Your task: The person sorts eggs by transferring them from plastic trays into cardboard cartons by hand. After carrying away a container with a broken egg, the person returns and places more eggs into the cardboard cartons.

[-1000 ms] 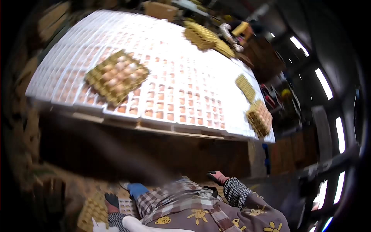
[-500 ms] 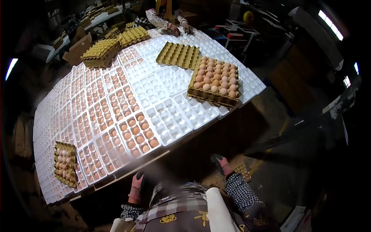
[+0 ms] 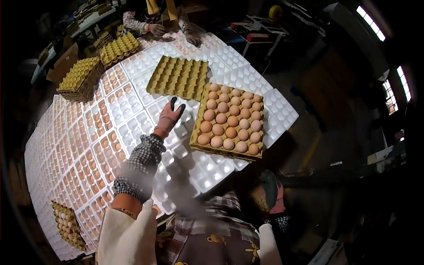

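Observation:
My left hand (image 3: pixel 170 115), in a pink glove with dark fingertips, reaches over the white plastic trays (image 3: pixel 132 128). Its thumb and fingers are apart, with nothing between them, just below the near edge of an empty yellow pulp tray (image 3: pixel 178 77). Right of that hand stands a stack of pulp trays whose top one is full of brown eggs (image 3: pixel 232 121). My right hand (image 3: pixel 273 192) hangs beyond the table's front edge, below the egg stack, fingers spread and holding nothing.
Stacked empty pulp trays (image 3: pixel 80 78) and more of them (image 3: pixel 118 49) stand at the back left. A partly filled egg tray (image 3: pixel 67 225) lies at the near left corner. Across the table are a co-worker's gloved hands (image 3: pixel 157 29). A metal frame (image 3: pixel 260 30) stands behind.
My left hand has risen from beside my body and reached forward over the white trays. My right hand has shifted slightly right and down. The egg stack now appears nearer.

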Demonstrator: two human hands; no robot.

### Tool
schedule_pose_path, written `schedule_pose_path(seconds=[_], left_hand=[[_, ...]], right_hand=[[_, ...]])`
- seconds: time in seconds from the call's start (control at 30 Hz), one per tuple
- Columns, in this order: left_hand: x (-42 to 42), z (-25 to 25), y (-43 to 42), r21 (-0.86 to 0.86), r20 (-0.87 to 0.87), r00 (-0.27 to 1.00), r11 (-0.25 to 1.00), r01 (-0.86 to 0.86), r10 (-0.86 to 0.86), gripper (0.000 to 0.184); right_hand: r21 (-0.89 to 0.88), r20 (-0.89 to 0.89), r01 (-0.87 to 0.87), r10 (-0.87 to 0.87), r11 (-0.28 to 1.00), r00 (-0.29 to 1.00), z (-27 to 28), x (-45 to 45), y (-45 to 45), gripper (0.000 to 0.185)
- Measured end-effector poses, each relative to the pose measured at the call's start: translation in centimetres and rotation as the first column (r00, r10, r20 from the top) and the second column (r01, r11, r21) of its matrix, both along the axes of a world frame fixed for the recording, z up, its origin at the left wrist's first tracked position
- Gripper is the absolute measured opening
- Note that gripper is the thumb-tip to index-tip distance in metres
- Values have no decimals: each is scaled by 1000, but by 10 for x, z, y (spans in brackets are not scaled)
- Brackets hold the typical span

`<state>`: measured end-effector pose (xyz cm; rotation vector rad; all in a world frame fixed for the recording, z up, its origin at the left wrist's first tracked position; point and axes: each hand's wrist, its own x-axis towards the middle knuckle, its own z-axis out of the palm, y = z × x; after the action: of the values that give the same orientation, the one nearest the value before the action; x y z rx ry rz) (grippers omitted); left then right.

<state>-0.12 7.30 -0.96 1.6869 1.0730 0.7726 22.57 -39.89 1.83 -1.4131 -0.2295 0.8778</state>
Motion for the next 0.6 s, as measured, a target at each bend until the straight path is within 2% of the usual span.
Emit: schedule_pose_path(seconds=[0.03, 0.07, 0.13, 0.17, 0.2, 0.27, 0.3, 0.33, 0.37, 0.4, 0.47, 0.53, 0.6], left_hand=[[18, 16, 14, 195, -164, 986, 980, 40, -8, 64], [35, 22, 28, 370, -320, 947, 923, 104, 21, 67], [59, 15, 60, 375, -570, 821, 898, 232, 26, 72], [69, 9, 72, 305, -683, 730, 915, 262, 19, 70], [69, -24, 93, 291, -653, 758, 920, 261, -9, 65], [69, -9, 95, 236, -747, 665, 934, 268, -2, 57], [70, -7, 94, 302, -727, 682, 929, 212, 80, 54], [69, -5, 90, 363, -706, 692, 915, 174, 149, 51], [62, 5, 80, 434, -635, 746, 892, 128, 202, 49], [53, 14, 68, 531, -551, 777, 846, 47, 303, 43], [28, 44, 42, 549, -468, 801, 833, -68, 373, 36], [-4, 66, 7, 610, -445, 728, 772, -180, 521, 34], [-52, 67, -28, 661, -494, 562, 707, -252, 663, 36]], right_hand=[[-12, 82, 33, -32, 999, 996, 29, 3, 14, 41], [-14, 93, 24, -22, 1000, 995, 33, 17, 24, 41], [38, 45, 12, -14, 999, 999, 37, 56, 47, 41], [-83, 36, -1, 4, 997, 999, 41, 73, 66, 43], [-99, 26, -73, 76, 992, 997, 34, 87, 89, 43], [-15, 29, -107, 108, 994, 994, 14, 113, 125, 48], [-163, 141, -218, 241, 962, 960, -16, 141, 138, 52], [73, -112, -160, 167, 984, 980, -34, 147, 162, 55], [55, -140, -191, 197, 980, 970, -39, 145, 169, 55], [-20, -94, -241, 238, 970, 967, -40, 141, 166, 55], [-153, 18, -331, 338, 931, 941, -32, 137, 176, 55], [-282, 125, -391, 438, 876, 890, -25, 138, 183, 54], [-324, 172, -416, 485, 850, 857, -28, 145, 194, 54]])
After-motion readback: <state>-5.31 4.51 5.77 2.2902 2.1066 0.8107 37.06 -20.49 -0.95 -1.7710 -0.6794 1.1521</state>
